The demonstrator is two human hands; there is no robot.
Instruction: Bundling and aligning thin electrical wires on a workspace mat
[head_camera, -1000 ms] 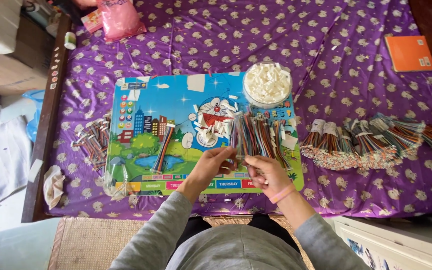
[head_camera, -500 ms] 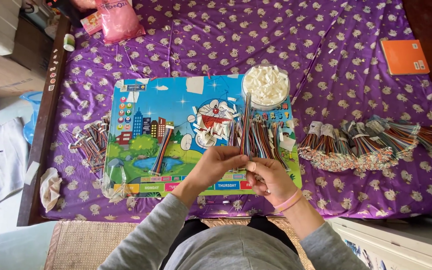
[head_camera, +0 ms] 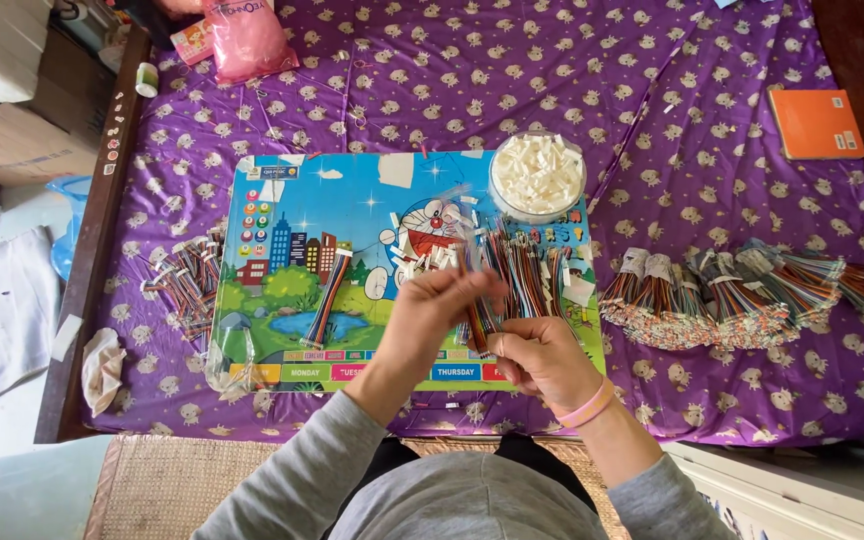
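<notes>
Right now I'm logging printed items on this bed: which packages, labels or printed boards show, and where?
Pink plastic bag: top left, crumpled, printed.
Small pink packet: beside it, flat.
Orange booklet: top right, rectangular.
Cartoon board: centre, blue, under both hands.
White paper labels: wrapped round wire bundles, right.

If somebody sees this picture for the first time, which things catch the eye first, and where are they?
First comes the bright cartoon board at the middle of the purple patterned cloth. Over its right part, the left hand and the right hand hold a bundle of coloured wires. Behind them stands a round bowl of white pieces, and a row of tied wire bundles lies to the right.
</notes>
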